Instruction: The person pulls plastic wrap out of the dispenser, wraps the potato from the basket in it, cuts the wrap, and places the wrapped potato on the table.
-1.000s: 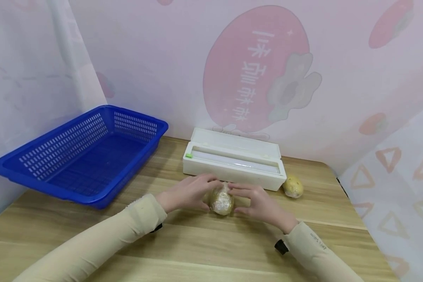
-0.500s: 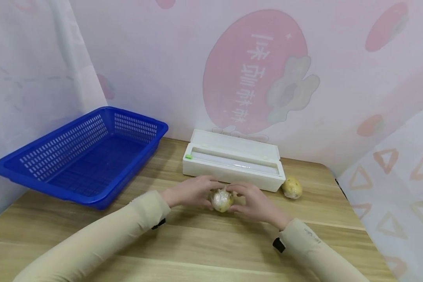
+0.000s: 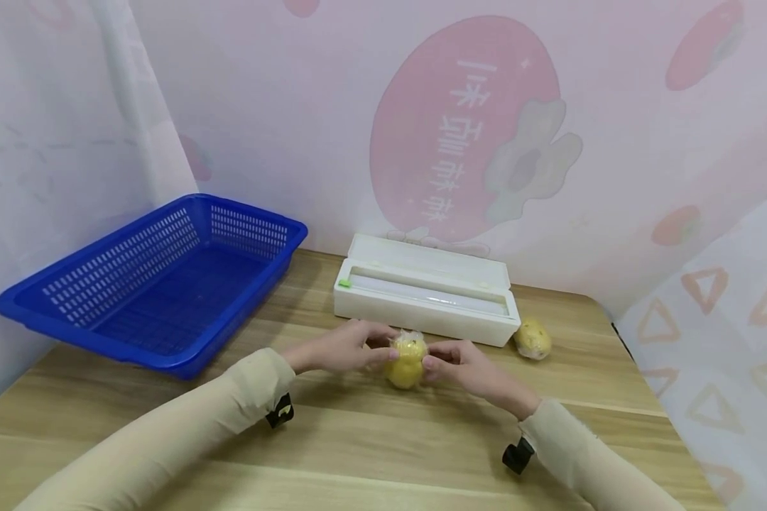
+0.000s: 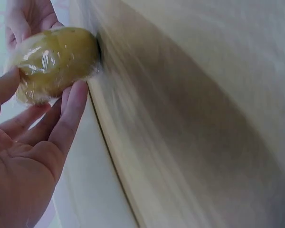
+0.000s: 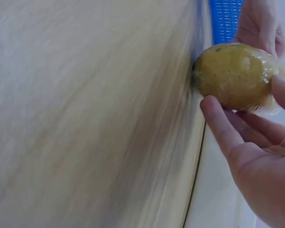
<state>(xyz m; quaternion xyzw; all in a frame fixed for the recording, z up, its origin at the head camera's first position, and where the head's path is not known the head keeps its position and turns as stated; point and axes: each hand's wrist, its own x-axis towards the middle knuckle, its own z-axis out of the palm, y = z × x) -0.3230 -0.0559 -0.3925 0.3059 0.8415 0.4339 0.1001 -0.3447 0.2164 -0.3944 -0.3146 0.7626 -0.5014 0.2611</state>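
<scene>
A yellow potato (image 3: 405,367) in clear cling film stands on end on the wooden table, with loose film bunched at its top. My left hand (image 3: 340,348) holds it from the left, thumb on the near side and fingers on the far side. From the right, my right hand (image 3: 476,370) grips it the same way. Glossy creases of film show on the potato (image 4: 59,59) in the left wrist view. In the right wrist view the fingers of my right hand (image 5: 261,166) curve along the potato's (image 5: 235,76) side.
Just behind my hands lies a long white cling film box (image 3: 425,323), lid up, a film roll (image 3: 422,292) inside. Another wrapped potato (image 3: 533,339) lies at its right end. A blue plastic basket (image 3: 230,319) stands at the left. Patterned cloth hangs behind the table.
The potato has been turned between my hands: its smooth yellow side now faces me and the bunched film is on top. My thumbs have moved onto its near side.
</scene>
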